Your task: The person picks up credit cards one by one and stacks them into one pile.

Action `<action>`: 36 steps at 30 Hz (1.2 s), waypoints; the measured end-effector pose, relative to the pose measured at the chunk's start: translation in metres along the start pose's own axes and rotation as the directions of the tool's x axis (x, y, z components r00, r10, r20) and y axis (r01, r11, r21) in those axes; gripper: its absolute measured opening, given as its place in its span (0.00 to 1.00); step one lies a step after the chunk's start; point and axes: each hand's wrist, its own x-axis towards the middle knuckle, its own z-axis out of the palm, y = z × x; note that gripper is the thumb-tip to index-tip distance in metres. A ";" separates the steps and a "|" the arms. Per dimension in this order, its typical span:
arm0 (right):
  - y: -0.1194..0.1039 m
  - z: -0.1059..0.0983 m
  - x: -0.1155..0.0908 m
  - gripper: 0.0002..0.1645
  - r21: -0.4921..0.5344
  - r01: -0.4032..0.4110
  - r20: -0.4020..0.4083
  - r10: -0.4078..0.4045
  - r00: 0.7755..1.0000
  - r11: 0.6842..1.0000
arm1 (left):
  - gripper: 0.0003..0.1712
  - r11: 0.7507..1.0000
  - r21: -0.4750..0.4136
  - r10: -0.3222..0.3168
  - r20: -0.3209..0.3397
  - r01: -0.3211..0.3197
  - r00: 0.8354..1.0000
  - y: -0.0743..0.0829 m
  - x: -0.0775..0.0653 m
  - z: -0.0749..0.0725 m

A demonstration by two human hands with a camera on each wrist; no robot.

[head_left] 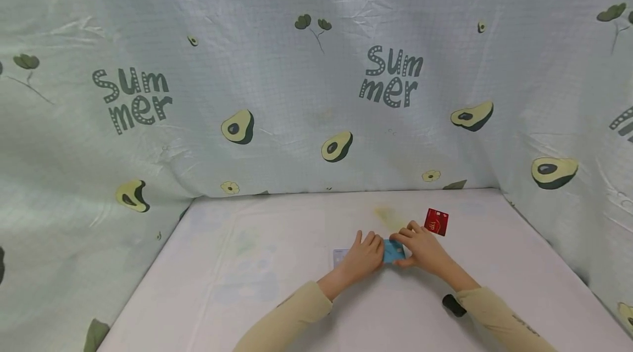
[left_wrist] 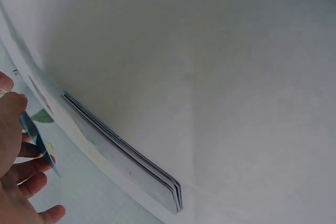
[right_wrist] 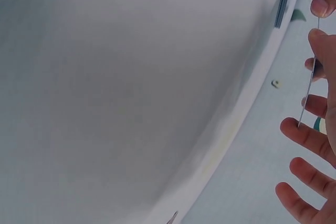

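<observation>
A blue card [head_left: 394,251] is held between my two hands over the white table. At its left edge my left hand [head_left: 365,256] pinches it, thumb on one side and fingers on the other. On its right side my right hand [head_left: 420,247] grips it by the edges between thumb and fingers. The right wrist view shows the card edge-on as a thin line [right_wrist: 307,95], with the left thumb at its top end. Partly covered by the left hand is a pale card [head_left: 339,256], the top of a small stack of cards [left_wrist: 123,150].
A red card [head_left: 437,222] marked VIP lies just beyond the right hand. Near the right sleeve is a small black object [head_left: 454,305]. A patterned curtain [head_left: 296,83] hangs behind and along both sides of the table [head_left: 237,308].
</observation>
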 end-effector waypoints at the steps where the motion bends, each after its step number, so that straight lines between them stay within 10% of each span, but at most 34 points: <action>1: -0.002 0.000 0.001 0.32 0.001 0.004 -0.002 -0.004 1.000 1.000 | 0.26 1.000 0.003 -0.005 -0.004 0.005 1.000 0.000 -0.002 0.000; 36: -0.037 0.015 0.034 0.34 -0.036 0.127 0.058 -0.125 0.990 0.991 | 0.31 0.999 -0.039 0.029 0.189 -0.022 0.981 -0.034 -0.055 0.003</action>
